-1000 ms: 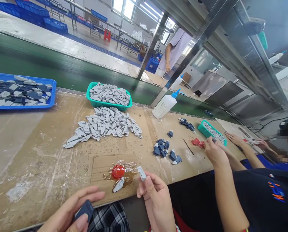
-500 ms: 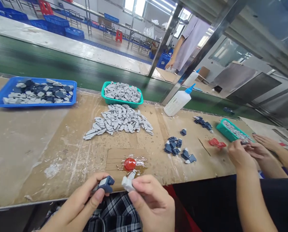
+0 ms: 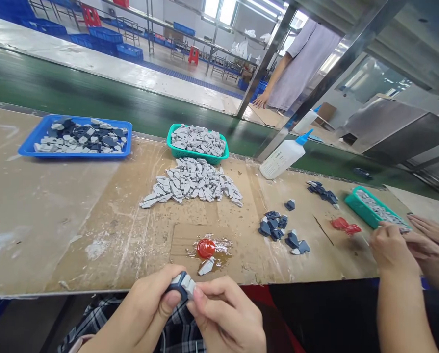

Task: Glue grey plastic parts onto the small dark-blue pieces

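The left hand (image 3: 145, 309) grips a dark blue piece (image 3: 178, 283); the right hand (image 3: 228, 314) pinches a grey piece (image 3: 190, 287) against its right side. Both pieces meet between the thumbs, just before the worktop (image 3: 75, 235) edge.

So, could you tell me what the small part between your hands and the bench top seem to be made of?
The small part, pressed between the left hand and right hand, looks like moulded plastic: matte dark blue and grey pieces with crisp edges. The bench top looks like brown cardboard sheeting: dull, scuffed, with seams and pale dried smears.
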`<state>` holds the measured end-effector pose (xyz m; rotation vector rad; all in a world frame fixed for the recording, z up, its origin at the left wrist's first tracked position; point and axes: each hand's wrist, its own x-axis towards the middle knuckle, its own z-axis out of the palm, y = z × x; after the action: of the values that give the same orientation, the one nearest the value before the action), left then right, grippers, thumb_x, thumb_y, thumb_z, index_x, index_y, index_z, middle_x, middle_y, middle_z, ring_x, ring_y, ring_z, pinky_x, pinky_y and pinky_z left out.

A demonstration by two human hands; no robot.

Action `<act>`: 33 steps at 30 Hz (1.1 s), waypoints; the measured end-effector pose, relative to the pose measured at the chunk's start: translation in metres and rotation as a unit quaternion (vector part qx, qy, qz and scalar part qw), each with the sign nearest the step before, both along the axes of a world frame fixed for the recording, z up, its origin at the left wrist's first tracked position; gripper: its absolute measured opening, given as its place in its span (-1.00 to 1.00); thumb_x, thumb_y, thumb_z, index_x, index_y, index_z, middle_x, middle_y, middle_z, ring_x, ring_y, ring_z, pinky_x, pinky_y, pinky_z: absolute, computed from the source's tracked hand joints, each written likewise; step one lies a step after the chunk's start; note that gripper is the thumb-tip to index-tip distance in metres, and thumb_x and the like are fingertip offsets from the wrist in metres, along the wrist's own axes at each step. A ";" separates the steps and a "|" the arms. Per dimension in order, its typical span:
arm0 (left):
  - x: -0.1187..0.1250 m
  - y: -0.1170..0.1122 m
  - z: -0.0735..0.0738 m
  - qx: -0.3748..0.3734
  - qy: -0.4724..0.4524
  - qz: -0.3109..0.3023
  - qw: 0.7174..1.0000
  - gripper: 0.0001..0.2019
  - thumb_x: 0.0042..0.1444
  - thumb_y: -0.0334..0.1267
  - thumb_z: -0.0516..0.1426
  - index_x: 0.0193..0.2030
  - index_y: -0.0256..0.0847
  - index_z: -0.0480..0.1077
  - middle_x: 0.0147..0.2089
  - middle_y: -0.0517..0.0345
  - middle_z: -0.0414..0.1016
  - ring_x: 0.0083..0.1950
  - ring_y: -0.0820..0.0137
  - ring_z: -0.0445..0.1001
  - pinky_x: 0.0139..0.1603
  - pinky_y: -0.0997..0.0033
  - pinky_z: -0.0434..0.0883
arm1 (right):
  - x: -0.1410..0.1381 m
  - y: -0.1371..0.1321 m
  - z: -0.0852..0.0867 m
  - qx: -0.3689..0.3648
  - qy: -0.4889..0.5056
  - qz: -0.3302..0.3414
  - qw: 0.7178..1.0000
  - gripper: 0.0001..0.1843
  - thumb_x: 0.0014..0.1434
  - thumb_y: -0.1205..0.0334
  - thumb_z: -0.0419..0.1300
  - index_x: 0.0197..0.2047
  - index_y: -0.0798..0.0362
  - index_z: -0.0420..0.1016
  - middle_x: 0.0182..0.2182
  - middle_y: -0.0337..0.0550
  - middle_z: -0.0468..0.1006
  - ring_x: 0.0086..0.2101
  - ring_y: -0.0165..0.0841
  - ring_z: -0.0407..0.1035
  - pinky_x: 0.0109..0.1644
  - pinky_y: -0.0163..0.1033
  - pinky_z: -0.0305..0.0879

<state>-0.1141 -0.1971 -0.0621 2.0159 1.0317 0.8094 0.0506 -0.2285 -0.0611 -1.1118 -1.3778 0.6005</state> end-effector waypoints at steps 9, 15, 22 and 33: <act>0.014 -0.007 0.006 -0.222 -0.057 0.055 0.972 -0.68 0.35 -0.02 -0.08 0.06 -0.06 0.37 -0.20 0.16 0.51 -0.12 0.29 0.47 -0.13 0.55 0.37 | 0.005 0.002 0.008 -0.048 -0.128 0.035 0.990 -0.75 0.27 0.37 0.13 -0.21 -0.04 0.65 -0.45 -0.11 0.55 -0.49 -0.38 0.41 -0.47 -0.35 0.33; 0.020 -0.010 0.001 -0.287 -0.080 0.094 0.950 -0.58 0.33 0.05 -0.07 0.18 -0.12 0.28 -0.19 0.12 0.42 -0.15 0.29 0.41 -0.12 0.50 0.36 | 0.014 0.009 0.020 -0.045 -0.160 0.100 0.981 -0.76 0.27 0.40 0.12 -0.32 0.08 0.62 -0.43 -0.06 0.51 -0.49 -0.42 0.38 -0.44 -0.38 0.34; 0.010 0.001 0.009 -0.233 -0.063 0.060 0.969 -0.65 0.32 0.01 -0.02 0.09 -0.06 0.39 -0.05 0.13 0.50 0.00 0.27 0.45 0.02 0.53 0.35 | 0.008 0.010 0.009 -0.056 -0.033 0.079 0.995 -0.82 0.19 0.44 0.24 -0.24 0.03 0.66 -0.37 -0.07 0.58 -0.40 -0.37 0.48 -0.33 -0.34 0.43; 0.004 0.006 0.016 -0.462 -0.296 0.022 0.836 -0.73 0.16 -0.01 0.22 -0.11 -0.09 0.40 -0.30 0.23 0.54 -0.34 0.45 0.53 -0.35 0.60 0.45 | 0.013 0.012 0.013 -0.032 0.000 0.090 0.995 -0.69 0.09 0.28 0.38 -0.05 -0.08 0.62 -0.25 -0.09 0.62 -0.34 -0.33 0.52 -0.27 -0.31 0.49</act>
<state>-0.1097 -0.1913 -0.0458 0.8344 0.8459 0.6864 0.0635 -0.2162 -0.0484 -1.0444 -1.4768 0.7801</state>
